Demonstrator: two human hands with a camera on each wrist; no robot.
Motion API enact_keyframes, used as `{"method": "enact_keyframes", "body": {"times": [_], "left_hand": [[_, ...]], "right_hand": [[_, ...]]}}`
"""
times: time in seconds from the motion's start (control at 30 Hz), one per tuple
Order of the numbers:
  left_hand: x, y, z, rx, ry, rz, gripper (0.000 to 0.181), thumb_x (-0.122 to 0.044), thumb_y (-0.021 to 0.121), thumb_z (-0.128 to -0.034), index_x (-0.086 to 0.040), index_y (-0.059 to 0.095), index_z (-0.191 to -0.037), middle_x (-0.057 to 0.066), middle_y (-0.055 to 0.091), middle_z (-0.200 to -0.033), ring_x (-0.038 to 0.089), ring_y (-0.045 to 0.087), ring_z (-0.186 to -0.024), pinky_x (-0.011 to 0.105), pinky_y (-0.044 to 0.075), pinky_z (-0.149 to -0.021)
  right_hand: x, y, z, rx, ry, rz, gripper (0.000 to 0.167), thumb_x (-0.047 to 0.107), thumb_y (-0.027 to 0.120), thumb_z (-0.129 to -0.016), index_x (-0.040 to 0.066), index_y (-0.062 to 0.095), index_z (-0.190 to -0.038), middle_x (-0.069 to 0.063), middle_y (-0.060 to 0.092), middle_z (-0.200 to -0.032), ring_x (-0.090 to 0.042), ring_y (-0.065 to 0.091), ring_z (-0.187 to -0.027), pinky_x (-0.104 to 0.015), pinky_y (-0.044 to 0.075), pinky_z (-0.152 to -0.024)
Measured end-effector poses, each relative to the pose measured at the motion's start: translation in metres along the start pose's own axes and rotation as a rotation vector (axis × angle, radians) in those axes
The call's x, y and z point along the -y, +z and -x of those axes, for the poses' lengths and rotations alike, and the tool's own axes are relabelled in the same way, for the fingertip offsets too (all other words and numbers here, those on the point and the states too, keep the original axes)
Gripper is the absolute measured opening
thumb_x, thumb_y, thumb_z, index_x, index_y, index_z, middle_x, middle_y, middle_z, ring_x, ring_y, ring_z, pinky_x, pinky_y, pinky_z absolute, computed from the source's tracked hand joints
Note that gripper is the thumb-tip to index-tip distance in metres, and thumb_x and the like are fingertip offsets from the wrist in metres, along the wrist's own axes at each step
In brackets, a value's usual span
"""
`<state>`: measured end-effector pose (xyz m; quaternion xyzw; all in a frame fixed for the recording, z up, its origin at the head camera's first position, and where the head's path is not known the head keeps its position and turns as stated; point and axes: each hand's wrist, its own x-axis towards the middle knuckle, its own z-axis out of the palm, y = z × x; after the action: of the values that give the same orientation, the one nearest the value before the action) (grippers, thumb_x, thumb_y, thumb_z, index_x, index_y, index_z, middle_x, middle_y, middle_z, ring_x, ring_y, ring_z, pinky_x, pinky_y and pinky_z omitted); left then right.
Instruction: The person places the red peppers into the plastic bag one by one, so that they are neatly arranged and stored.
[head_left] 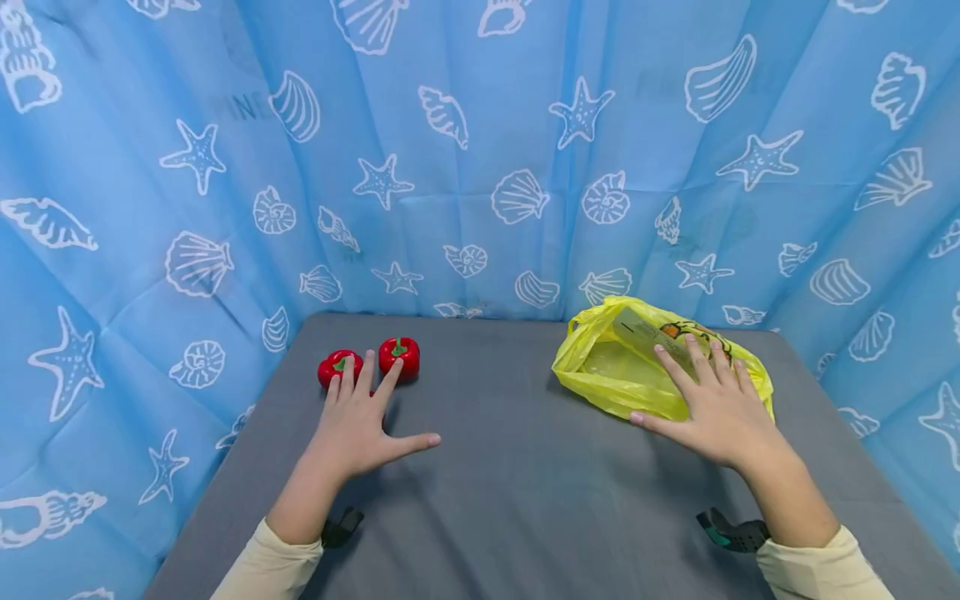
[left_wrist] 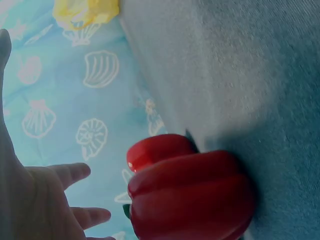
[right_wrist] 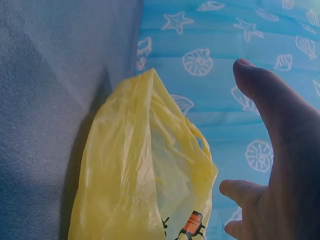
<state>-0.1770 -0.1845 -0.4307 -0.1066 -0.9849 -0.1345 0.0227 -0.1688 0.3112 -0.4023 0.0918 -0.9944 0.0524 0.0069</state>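
- Head view: both hands hovered over a grey table (head_left: 510, 500), fingers spread wide, holding nothing.
- My left hand (head_left: 356, 429) overlapped two red peppers from above; the left pepper (head_left: 328, 367) and the right pepper (head_left: 409, 363) sat just beside each other near the table's far left, green stems up.
- Left wrist view: a gap showed between my visible fingers and the peppers, so I had no hold on either.
- With the two so close, I judged that a hasty reach for one could knock the other, its smooth, round sides letting it roll.
- My right hand (head_left: 720, 417) was above a yellow bag (head_left: 600, 398) at the far right, well apart from the peppers.
- Right wrist view: my visible fingers stood beside the bag without touching it.
- The bag slumped, its mouth gaping. Its thin walls looked likely to fold shut if I pressed the rim, or to slide if I caught only one edge.
- What lay deep inside it, I could not tell.
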Motion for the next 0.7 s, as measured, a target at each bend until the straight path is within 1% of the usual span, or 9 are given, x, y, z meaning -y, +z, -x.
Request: {"method": "enact_keyframes", "body": {"times": [0.17, 0.3, 0.4, 0.5, 0.7], "left_hand": [[0.003, -0.004, -0.003, -0.017, -0.008, 0.02, 0.126, -0.089, 0.068, -0.0732, -0.023, 0.024, -0.171, 0.021, 0.011, -0.178, 0.055, 0.007, -0.162, 0.077, 0.012, -0.126], [0.006, -0.008, -0.005, -0.023, -0.016, 0.025, 0.126, -0.088, 0.069, -0.0738, -0.021, 0.025, -0.171, 0.022, 0.011, -0.178, 0.055, 0.006, -0.162, 0.077, 0.011, -0.126], [0.008, -0.005, -0.003, -0.002, -0.026, 0.022, 0.127, -0.089, 0.067, -0.0738, -0.021, 0.023, -0.171, 0.022, 0.009, -0.178, 0.055, 0.005, -0.162, 0.077, 0.009, -0.127], [0.009, -0.001, -0.001, 0.009, -0.033, 0.018, 0.128, -0.091, 0.066, -0.0732, -0.022, 0.022, -0.171, 0.022, 0.008, -0.178, 0.055, 0.004, -0.162, 0.076, 0.009, -0.127], [0.007, -0.001, -0.002, -0.002, -0.033, 0.007, 0.127, -0.092, 0.067, -0.0715, -0.021, 0.027, -0.17, 0.022, 0.011, -0.178, 0.056, 0.006, -0.161, 0.077, 0.01, -0.126]], "right_hand": [[-0.007, -0.005, 0.0, -0.035, 0.016, -0.02, 0.111, 0.082, 0.055, -0.092, 0.023, 0.008, -0.173, -0.029, -0.004, -0.176, -0.058, -0.01, -0.16, -0.083, 0.007, -0.12], [-0.012, -0.006, -0.001, -0.067, 0.027, -0.035, 0.11, 0.081, 0.056, -0.092, 0.024, 0.006, -0.173, -0.029, -0.004, -0.176, -0.058, -0.006, -0.16, -0.083, 0.008, -0.12], [-0.016, -0.003, 0.002, -0.068, 0.039, -0.043, 0.111, 0.081, 0.056, -0.092, 0.024, 0.007, -0.173, -0.029, -0.005, -0.176, -0.059, -0.003, -0.159, -0.084, 0.007, -0.119], [-0.019, 0.0, 0.004, -0.062, 0.049, -0.046, 0.111, 0.081, 0.056, -0.092, 0.023, 0.008, -0.173, -0.028, -0.007, -0.176, -0.06, -0.004, -0.159, -0.084, 0.006, -0.119], [-0.02, 0.0, 0.004, -0.048, 0.053, -0.048, 0.111, 0.082, 0.055, -0.092, 0.022, 0.007, -0.173, -0.031, -0.005, -0.175, -0.062, -0.005, -0.158, -0.084, 0.005, -0.119]]}}
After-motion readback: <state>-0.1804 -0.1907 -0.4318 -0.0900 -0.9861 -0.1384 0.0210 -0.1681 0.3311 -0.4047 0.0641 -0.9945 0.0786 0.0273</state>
